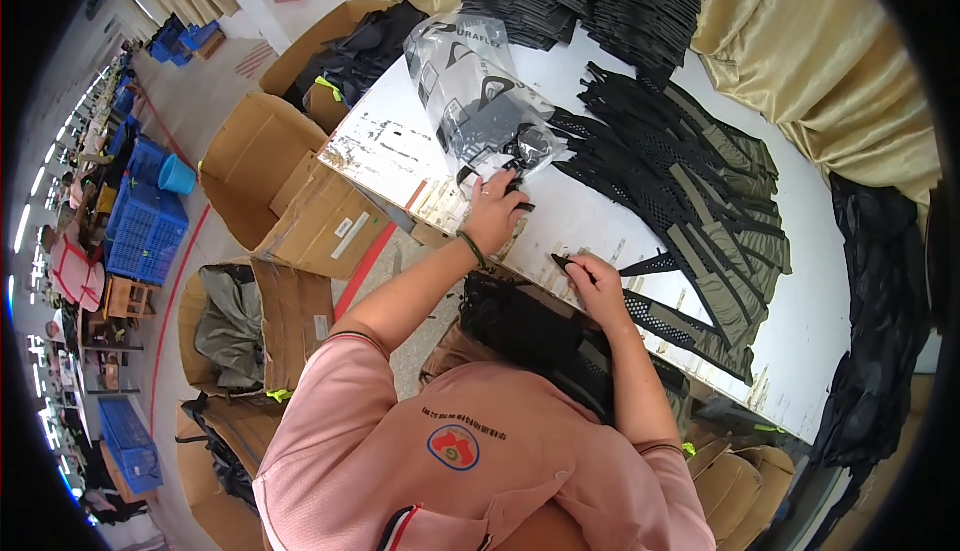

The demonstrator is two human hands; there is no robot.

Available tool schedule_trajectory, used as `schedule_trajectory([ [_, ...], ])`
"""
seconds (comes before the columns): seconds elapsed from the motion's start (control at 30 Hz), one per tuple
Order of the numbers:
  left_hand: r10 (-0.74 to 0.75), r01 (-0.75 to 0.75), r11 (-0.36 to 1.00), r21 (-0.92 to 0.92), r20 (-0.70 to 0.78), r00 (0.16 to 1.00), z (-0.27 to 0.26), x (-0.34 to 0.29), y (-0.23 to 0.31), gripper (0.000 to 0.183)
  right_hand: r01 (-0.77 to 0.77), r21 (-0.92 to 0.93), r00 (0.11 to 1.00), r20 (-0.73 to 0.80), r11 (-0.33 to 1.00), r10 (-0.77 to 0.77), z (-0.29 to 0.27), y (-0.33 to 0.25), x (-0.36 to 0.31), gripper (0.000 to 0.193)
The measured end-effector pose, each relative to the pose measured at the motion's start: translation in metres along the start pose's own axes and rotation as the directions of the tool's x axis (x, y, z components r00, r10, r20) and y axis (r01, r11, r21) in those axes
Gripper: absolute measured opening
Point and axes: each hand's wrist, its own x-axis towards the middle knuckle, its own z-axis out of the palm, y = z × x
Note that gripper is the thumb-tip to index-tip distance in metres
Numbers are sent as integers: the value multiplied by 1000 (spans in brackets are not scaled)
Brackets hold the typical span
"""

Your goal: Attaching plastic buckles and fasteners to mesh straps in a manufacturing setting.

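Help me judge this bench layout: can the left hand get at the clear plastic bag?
Probably yes: the left hand is at the near end of the clear plastic bag; nothing large stands in between.

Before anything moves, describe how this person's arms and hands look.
Short pink sleeves end in striped trim. The left hand has a ring and, at its wrist, a dark bracelet; the right hand shows neither.

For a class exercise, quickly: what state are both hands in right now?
Left hand: partly curled at the near end of the clear plastic bag; grip cannot be told.
Right hand: closed, holding a narrow black piece.
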Motion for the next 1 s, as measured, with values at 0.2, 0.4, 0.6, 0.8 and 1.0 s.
schedule_trajectory([
  [0.2, 31, -31, 999, -27, -3, 1000, -3, 4, 9, 20, -205, 107, 979, 33, 973, 202, 0, -2, 12, 14],
  [0.4, 66, -102, 964, -246, -147, 987, -24, 14, 32, 19, -296, 184, 953, -2, 937, 302, 0, -12, 20, 13],
  [0.6, -157, 361, 226, -905, 332, 930, -25, 7, 71, 12, -246, 299, 965, -19, 922, 263, -12, -38, 19, 14],
  [0.8, -175, 484, 51, -874, 469, 866, -31, -1, 87, 9, -151, 43, 984, 107, 988, 145, -26, -53, 9, 17],
  [1.0, -169, 570, -66, -819, 572, 803, -39, -5, 92, 8, -152, -62, 965, 205, 986, 162, -40, -59, -1, 15],
])
